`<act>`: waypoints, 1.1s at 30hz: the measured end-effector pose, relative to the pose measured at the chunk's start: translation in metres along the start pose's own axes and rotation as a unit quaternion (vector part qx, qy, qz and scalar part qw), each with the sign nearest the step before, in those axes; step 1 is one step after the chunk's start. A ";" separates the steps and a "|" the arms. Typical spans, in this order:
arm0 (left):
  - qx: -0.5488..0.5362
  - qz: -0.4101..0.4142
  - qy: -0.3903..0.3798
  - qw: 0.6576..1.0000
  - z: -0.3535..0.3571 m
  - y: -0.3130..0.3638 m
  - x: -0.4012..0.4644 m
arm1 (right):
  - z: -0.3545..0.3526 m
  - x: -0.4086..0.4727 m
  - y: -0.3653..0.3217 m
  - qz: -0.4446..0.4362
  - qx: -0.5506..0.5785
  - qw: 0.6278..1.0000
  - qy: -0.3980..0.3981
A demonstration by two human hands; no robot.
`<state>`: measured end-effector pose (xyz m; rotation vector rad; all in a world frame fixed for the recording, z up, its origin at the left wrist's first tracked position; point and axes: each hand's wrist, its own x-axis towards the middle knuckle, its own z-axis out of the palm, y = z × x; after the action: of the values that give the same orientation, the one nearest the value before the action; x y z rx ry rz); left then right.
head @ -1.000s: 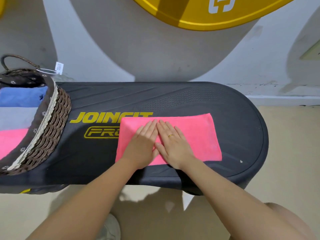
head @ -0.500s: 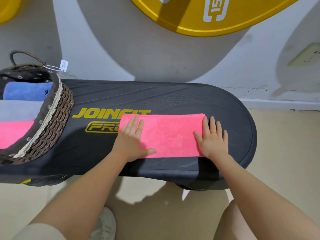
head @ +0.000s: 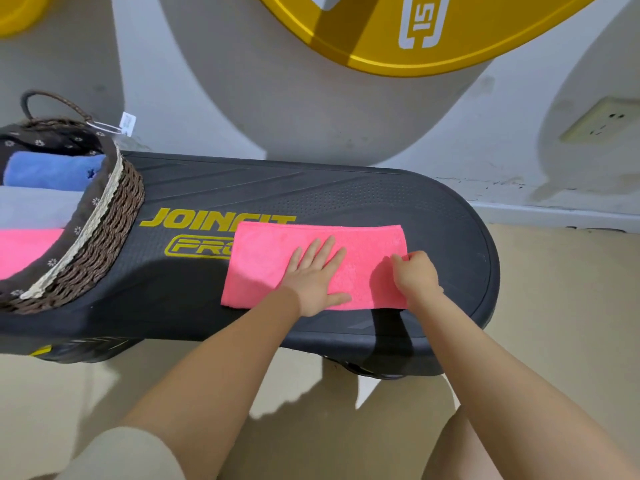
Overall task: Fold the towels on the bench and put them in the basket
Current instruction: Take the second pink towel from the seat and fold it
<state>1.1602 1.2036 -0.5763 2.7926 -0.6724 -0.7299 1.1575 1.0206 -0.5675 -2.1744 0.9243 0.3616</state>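
A pink towel (head: 270, 261), folded into a long strip, lies flat on the black bench (head: 346, 199) with yellow lettering. My left hand (head: 317, 277) rests flat on the middle of the towel, fingers spread. My right hand (head: 415, 275) has its fingers curled around the towel's right end, pinching the edge. At the bench's left end stands a brown woven basket (head: 104, 244) with a dark flowered lining. Inside it lie a blue towel (head: 52, 169), a grey one (head: 34, 207) and a pink one (head: 24, 252).
A grey wall stands close behind the bench, with a yellow weight plate (head: 415, 39) leaning above and a wall socket (head: 602, 124) at the right. Beige floor (head: 554, 323) lies to the right and in front. A price tag (head: 127, 123) hangs from the basket handle.
My left hand slid from the towel's left end to its middle. My right hand went from lying flat on the right end to gripping that edge.
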 end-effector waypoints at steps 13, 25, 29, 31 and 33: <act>-0.276 0.010 0.109 0.955 -0.005 -0.027 -0.014 | -0.013 -0.061 -0.043 -0.118 0.152 0.977 -0.090; -0.698 -0.158 0.147 0.683 -0.034 -0.057 -0.045 | 0.079 -0.118 -0.097 -0.278 -0.025 0.934 -0.222; -0.668 -0.185 0.181 0.697 -0.035 -0.066 -0.052 | 0.064 -0.108 -0.095 -0.301 0.018 0.931 -0.207; -0.618 -0.202 0.173 0.740 -0.032 -0.074 -0.054 | 0.056 -0.094 -0.090 -0.318 -0.061 0.938 -0.127; -0.561 -0.222 0.156 0.782 -0.029 -0.080 -0.053 | 0.056 -0.084 -0.081 -0.323 -0.160 0.927 -0.099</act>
<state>1.1640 1.3004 -0.5510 1.8094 0.4280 -0.4498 1.1573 1.1417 -0.5216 -2.5290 0.0028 0.4103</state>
